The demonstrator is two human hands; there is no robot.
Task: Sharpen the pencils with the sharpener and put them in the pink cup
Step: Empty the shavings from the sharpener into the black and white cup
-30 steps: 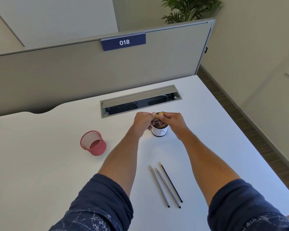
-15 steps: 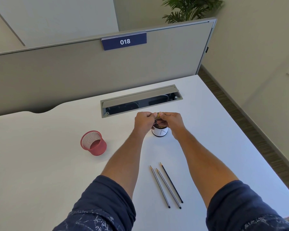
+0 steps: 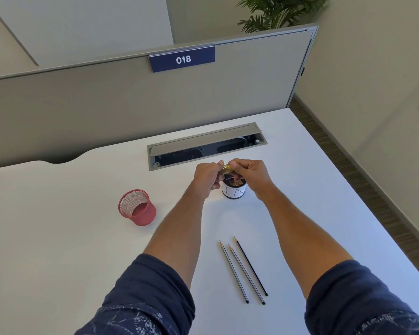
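Observation:
My left hand (image 3: 207, 176) and my right hand (image 3: 249, 174) meet over a small white jar (image 3: 234, 191) that holds brown shavings. Both pinch a small yellow sharpener (image 3: 227, 169) between their fingertips, just above the jar's mouth. No pencil shows in either hand. Three pencils (image 3: 243, 269) lie side by side on the white desk (image 3: 58, 238) between my forearms, tips pointing away from me. The pink mesh cup (image 3: 137, 207) stands upright to the left of my left arm with nothing visible inside.
An open cable tray (image 3: 207, 145) is sunk into the desk just behind my hands. A grey partition with a "018" label (image 3: 182, 59) closes the far side. The desk's right edge (image 3: 363, 206) drops to the floor.
My hands have stayed over the jar with only small finger movements. The yellow sharpener shows more between the fingertips than half a second ago.

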